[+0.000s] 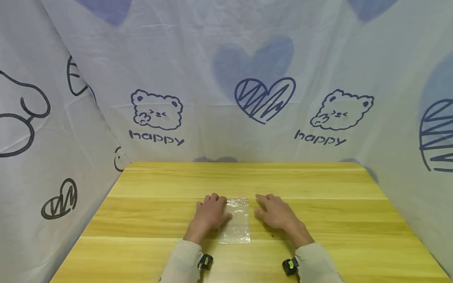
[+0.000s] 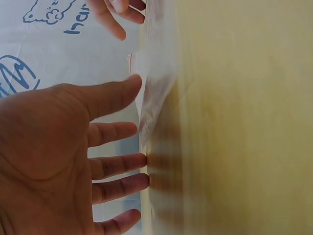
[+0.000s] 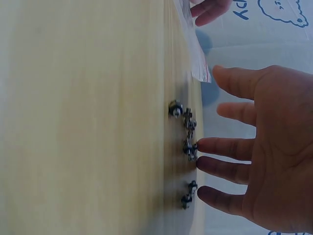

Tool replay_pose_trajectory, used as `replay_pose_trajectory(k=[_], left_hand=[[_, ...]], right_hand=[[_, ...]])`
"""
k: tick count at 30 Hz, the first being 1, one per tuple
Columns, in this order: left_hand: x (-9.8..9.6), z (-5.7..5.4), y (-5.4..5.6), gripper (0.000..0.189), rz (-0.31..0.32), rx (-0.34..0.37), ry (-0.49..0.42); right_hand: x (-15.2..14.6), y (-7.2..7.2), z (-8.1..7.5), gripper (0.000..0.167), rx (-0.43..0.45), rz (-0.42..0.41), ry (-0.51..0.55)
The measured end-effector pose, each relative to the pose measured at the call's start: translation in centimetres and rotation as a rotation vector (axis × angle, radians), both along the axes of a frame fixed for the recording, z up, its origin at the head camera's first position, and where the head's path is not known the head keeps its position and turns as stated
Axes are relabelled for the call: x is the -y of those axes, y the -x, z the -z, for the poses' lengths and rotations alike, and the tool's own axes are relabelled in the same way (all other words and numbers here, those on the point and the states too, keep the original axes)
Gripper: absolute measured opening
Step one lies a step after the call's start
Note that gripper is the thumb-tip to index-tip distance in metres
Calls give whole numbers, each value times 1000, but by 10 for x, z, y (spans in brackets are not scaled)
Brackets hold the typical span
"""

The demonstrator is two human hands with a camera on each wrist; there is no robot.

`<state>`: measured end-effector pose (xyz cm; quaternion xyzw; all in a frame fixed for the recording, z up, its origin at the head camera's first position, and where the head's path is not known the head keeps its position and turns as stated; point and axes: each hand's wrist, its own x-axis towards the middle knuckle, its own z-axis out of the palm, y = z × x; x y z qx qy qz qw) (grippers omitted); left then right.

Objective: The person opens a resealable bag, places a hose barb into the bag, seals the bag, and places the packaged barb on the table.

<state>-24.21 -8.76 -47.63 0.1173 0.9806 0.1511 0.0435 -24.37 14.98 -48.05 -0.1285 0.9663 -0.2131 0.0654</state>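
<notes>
A clear zip-lock bag (image 1: 236, 226) with a red line along its far edge lies flat on the table, between the two hands. My left hand (image 1: 211, 214) is at the bag's left side, and its thumb overlaps the bag in the head view. In the left wrist view the fingers (image 2: 120, 161) are spread and fairly straight, beside the bag's lifted edge. My right hand (image 1: 277, 214) is right of the bag, fingers spread. Several small, dark metal pieces (image 3: 190, 149) lie by its fingertips in the right wrist view; the hand mostly hides them from the head view.
The wooden table (image 1: 141, 224) has a light grain and rounded far corners. Behind it and at both sides hangs a white cloth (image 1: 198, 70) printed with hearts and bears. Black wrist devices (image 1: 290, 266) sit at the cuffs of the light sleeves (image 1: 182, 261).
</notes>
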Motion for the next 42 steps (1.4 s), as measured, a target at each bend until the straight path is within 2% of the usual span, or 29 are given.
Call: replay_pose_trajectory(k=[5,10,20,31,36,38,42], left_hand=[[0,-1,0,51,-7,-1,12],[0,-1,-1,58,8,6,37],[-2,-3,-4,62,15,8,44],[-8,2,-4,41,60,-31,16],[-10,6,-3,33,89,-11,8],[-11,6,-4,36,90,2,-3],[-11,5,-6,56,88,16,-2]], right_hand=[[6,-2,0,55,-24,-46,1],[12,-3,1,51,-30,-118,-22],[14,-3,0,46,-15,-154,-73],[12,-4,4,44,-34,-185,-69],[12,-5,4,45,-44,-208,-63],[11,-6,4,47,-49,-221,-61],[11,-7,4,50,-50,-229,-54]])
